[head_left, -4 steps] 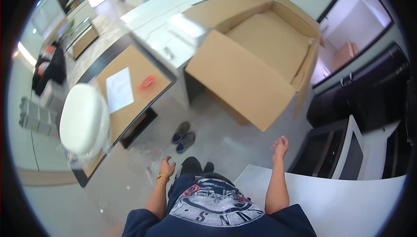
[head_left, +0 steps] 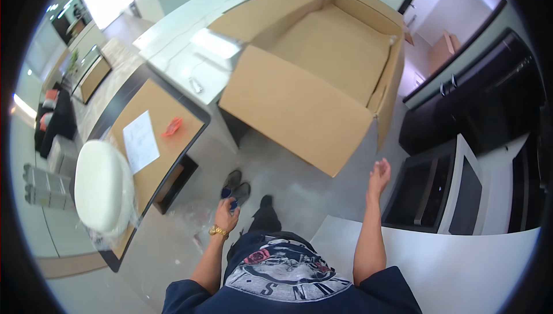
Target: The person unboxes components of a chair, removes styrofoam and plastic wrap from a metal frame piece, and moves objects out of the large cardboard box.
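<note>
My left hand (head_left: 226,216), a gold watch (head_left: 219,231) at its wrist, hangs in front of my body with loosely bent fingers and nothing visible in it. Just beyond it in the picture, a pair of dark shoes (head_left: 235,186) rests on the floor. Out to the right, my right hand (head_left: 378,177) is empty, its fingers loosely apart. Nearest to that hand is the big open cardboard box (head_left: 299,112), which leans against the white counter with its flaps spread. Neither hand appears to touch anything.
On the left, a dark-edged table (head_left: 124,121) bears a paper sheet (head_left: 140,141), an orange item (head_left: 173,127) and a white, plastic-wrapped cushion-like piece (head_left: 102,184). The marble-patterned counter (head_left: 173,49) stands ahead. Built-in ovens (head_left: 423,193) and a white surface (head_left: 449,262) lie right.
The surroundings have shifted left in view. My left hand has swung forward and slightly right, toward the shoes in the picture; my right hand has moved slightly forward. One leg has stepped forward.
</note>
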`<state>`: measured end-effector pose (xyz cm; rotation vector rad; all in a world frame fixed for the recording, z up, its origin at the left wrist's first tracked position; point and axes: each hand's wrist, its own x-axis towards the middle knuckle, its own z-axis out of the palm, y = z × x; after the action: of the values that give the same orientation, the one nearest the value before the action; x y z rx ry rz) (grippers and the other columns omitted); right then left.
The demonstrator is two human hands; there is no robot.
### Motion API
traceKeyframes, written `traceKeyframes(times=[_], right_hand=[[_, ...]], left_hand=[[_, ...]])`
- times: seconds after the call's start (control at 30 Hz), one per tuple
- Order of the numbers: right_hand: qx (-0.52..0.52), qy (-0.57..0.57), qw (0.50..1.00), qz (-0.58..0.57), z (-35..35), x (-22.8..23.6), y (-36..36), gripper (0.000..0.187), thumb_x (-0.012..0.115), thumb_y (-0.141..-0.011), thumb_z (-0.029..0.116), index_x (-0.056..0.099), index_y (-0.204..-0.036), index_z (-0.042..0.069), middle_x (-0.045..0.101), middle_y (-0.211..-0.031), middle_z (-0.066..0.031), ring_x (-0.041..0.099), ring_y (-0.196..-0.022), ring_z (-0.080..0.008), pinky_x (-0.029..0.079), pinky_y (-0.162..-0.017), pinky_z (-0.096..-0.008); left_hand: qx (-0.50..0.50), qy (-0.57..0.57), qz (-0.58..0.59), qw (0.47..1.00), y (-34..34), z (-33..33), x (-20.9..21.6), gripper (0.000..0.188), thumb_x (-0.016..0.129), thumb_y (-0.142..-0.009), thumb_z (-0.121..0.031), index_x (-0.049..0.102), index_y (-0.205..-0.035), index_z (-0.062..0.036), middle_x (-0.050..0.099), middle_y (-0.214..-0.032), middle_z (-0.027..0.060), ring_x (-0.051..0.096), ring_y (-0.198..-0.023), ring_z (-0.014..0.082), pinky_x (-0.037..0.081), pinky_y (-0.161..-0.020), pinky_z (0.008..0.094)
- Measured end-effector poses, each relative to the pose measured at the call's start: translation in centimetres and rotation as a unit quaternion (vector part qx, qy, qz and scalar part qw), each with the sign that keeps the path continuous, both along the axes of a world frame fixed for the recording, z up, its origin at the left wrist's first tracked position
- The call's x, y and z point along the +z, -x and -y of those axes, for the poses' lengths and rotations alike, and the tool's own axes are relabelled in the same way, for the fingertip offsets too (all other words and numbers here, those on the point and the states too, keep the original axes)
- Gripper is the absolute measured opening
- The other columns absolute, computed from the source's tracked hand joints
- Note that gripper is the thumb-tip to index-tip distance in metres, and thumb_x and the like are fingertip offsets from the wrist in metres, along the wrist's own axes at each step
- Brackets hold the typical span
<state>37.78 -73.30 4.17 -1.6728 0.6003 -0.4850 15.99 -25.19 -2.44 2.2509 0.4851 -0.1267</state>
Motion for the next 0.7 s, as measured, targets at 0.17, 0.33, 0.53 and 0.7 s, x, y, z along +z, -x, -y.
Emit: traceKeyframes(times=[0.17, 0.33, 0.53, 0.7], right_hand=[[0.149, 0.347, 0.924, 0.06, 0.7, 7.9, -6.5, 0.062, 0.072, -0.09, 0.013, 0.048, -0.146, 0.008, 0.043, -0.149, -0.0189, 0.05, -0.132, -0.0336, 0.045, -0.106, -0.0412], [0.212, 0.486, 0.848, 0.005, -0.5, 4.5, -10.0, 0.073, 0.072, -0.084, 0.005, 0.042, -0.151, 0.008, 0.04, -0.15, -0.0239, 0.045, -0.134, -0.0408, 0.04, -0.112, -0.0461], [0.411, 0.336, 0.835, -0.147, 7.4, 9.9, -15.3, 0.052, 0.064, -0.092, 0.002, 0.051, -0.143, 0.001, 0.065, -0.125, -0.0177, 0.068, -0.102, -0.0275, 0.056, -0.089, -0.0377], [0.345, -0.09, 0.934, -0.032, 10.2, 15.0, -25.6, 0.043, 0.06, -0.101, 0.014, 0.053, -0.141, 0.0, 0.065, -0.128, -0.0119, 0.068, -0.105, -0.025, 0.053, -0.095, -0.0362]], left_hand=[[-0.17, -0.006, 0.232, 0.958, -17.9, 11.6, 8.3, 0.043, 0.072, -0.084, -0.013, 0.06, -0.125, -0.0041, 0.06, -0.127, 0.0196, 0.06, -0.114, 0.0394, 0.051, -0.098, 0.0441], [-0.275, -0.006, 0.342, 0.899, -31.6, 23.9, 13.6, 0.055, 0.075, -0.08, -0.009, 0.059, -0.132, -0.0088, 0.05, -0.144, 0.0192, 0.047, -0.134, 0.0432, 0.043, -0.109, 0.0509], [-0.349, -0.117, 0.327, 0.87, -40.2, 34.5, 14.9, 0.083, 0.077, -0.082, -0.028, 0.038, -0.154, -0.0135, 0.044, -0.151, 0.0178, 0.03, -0.147, 0.0404, 0.023, -0.119, 0.059], [-0.326, -0.182, 0.281, 0.884, -41.3, 36.2, 11.9, 0.078, 0.077, -0.082, -0.03, 0.042, -0.152, -0.0195, 0.048, -0.146, 0.0082, 0.031, -0.146, 0.034, 0.02, -0.118, 0.0607]])
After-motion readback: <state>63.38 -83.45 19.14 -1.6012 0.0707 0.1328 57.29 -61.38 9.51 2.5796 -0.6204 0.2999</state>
